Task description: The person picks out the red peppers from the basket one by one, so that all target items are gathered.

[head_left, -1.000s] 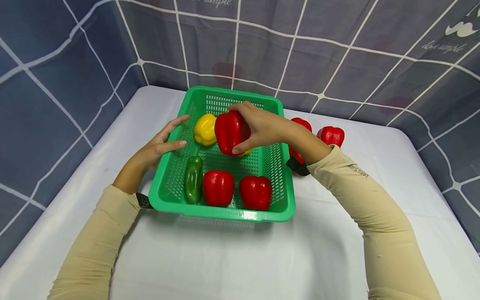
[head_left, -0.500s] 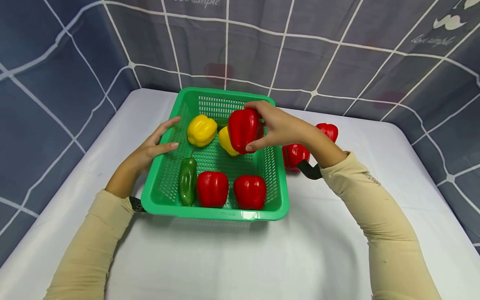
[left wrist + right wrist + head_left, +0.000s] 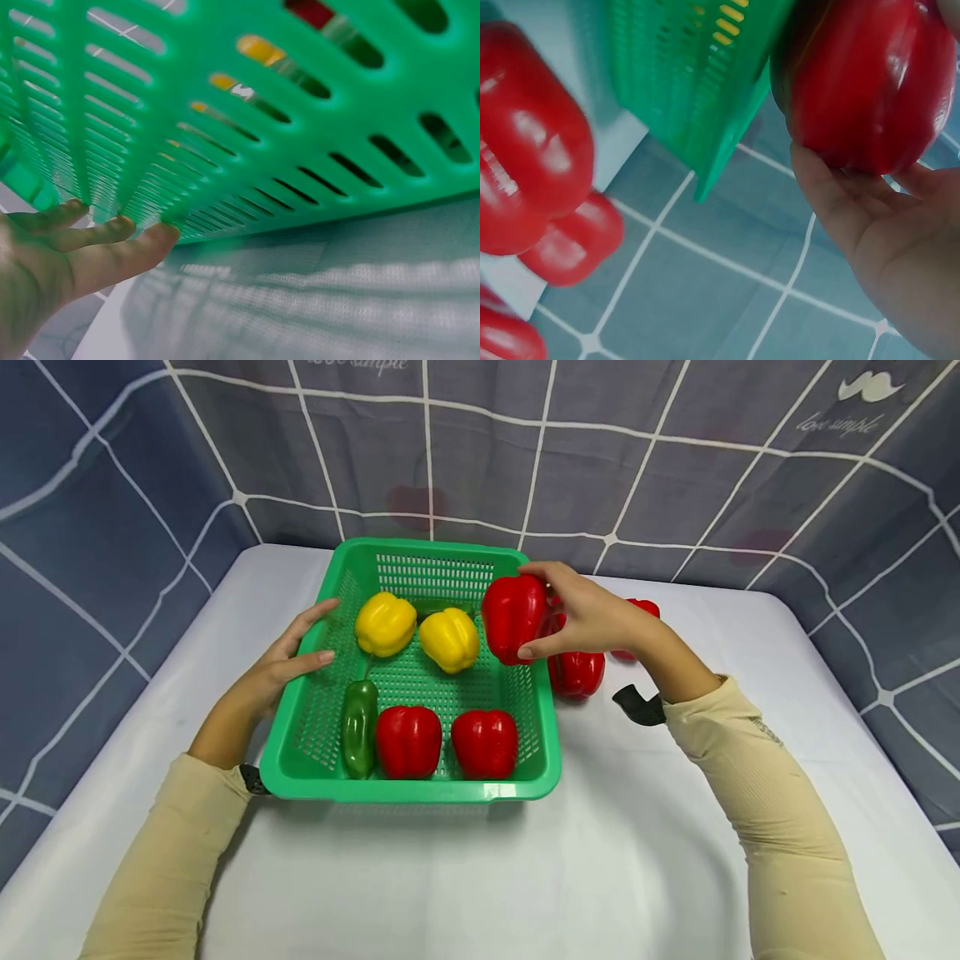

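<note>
A green plastic basket (image 3: 450, 791) stands on the white table. My left hand (image 3: 262, 681) lies at its left rim, thumb and forefinger reaching over it; in the left wrist view, straight fingers (image 3: 120, 255) touch the slotted outer wall. My right hand (image 3: 600, 618) grips a red bell pepper (image 3: 513, 618) above the basket's right rim. Inside the basket lie yellow bell peppers (image 3: 386, 624) at the back, a long green pepper (image 3: 360, 728) at front left, and two red bell peppers (image 3: 408, 742) at the front. Another dark green thing (image 3: 442, 607) is partly hidden behind the yellow ones.
More red bell peppers (image 3: 577, 673) lie on the table (image 3: 465, 877) right of the basket, partly behind my right hand. A grey checked curtain (image 3: 480, 468) hangs along the back and sides of the table.
My right hand has carried the red bell pepper rightward, from over the basket's middle to its right rim. My left hand stays at the left rim. The head view has shifted slightly right.
</note>
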Demonstrator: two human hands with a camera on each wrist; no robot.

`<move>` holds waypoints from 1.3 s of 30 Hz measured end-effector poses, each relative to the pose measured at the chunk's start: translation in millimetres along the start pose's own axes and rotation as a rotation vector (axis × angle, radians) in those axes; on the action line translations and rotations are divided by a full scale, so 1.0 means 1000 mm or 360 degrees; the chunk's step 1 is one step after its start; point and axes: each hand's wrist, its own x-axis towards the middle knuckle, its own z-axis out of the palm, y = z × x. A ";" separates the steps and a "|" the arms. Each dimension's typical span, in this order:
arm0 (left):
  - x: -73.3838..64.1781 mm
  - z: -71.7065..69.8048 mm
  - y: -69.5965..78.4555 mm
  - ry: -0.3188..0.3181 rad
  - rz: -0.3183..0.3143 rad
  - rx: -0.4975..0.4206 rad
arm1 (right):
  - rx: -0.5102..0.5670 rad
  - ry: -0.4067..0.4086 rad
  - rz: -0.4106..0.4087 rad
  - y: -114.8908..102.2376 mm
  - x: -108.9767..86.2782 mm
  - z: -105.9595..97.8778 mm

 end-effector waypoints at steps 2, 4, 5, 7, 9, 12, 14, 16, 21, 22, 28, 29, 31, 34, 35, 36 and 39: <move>0.000 0.000 0.000 0.0002 -0.0002 0.0004 | 0.0036 0.0022 0.0012 0.006 -0.004 -0.001; 0.000 0.000 0.000 0.0011 0.0001 0.0011 | 0.0104 0.0038 0.0030 0.010 -0.008 -0.002; 0.000 0.000 -0.001 0.0014 0.0003 0.0018 | 0.0132 0.0046 0.0042 0.012 -0.010 -0.002; 0.000 0.000 -0.001 0.0021 0.0004 0.0031 | 0.0159 0.0061 0.0064 0.014 -0.014 -0.003; 0.000 0.000 -0.001 0.0029 0.0004 0.0057 | 0.0181 0.0074 0.0091 0.017 -0.018 -0.005; 0.000 0.000 -0.002 0.0038 0.0004 0.0080 | 0.0195 0.0082 0.0125 0.020 -0.022 -0.007; 0.000 0.000 -0.002 0.0040 0.0010 0.0082 | 0.0211 0.0101 0.0142 0.023 -0.026 -0.009; 0.001 0.000 -0.002 0.0041 0.0018 0.0089 | 0.0204 0.0123 0.0156 0.028 -0.030 -0.011; 0.001 -0.001 -0.003 0.0051 0.0042 0.0105 | 0.0228 0.0173 0.0187 0.039 -0.040 -0.014; 0.001 -0.001 -0.003 0.0055 0.0043 0.0106 | 0.0241 0.0181 0.0193 0.041 -0.042 -0.014; -0.001 -0.002 -0.005 0.0065 0.0063 0.0113 | 0.0335 0.0210 0.0215 0.053 -0.053 -0.016; -0.001 -0.002 -0.006 0.0061 0.0071 0.0107 | 0.0344 0.0214 0.0216 0.056 -0.055 -0.017; -0.001 -0.003 -0.006 0.0042 0.0079 0.0067 | 0.0348 0.0230 0.0222 0.060 -0.058 -0.018; -0.001 -0.003 -0.007 0.0021 0.0089 0.0031 | 0.0337 0.0277 0.0224 0.067 -0.066 -0.018; 0.000 -0.003 -0.007 0.0019 0.0089 0.0023 | 0.0335 0.0296 0.0225 0.070 -0.068 -0.018; 0.000 -0.003 -0.007 0.0016 0.0089 0.0019 | 0.0332 0.0314 0.0230 0.073 -0.071 -0.018; 0.001 -0.003 -0.007 0.0013 0.0086 0.0010 | 0.0350 0.0361 0.0252 0.082 -0.081 -0.016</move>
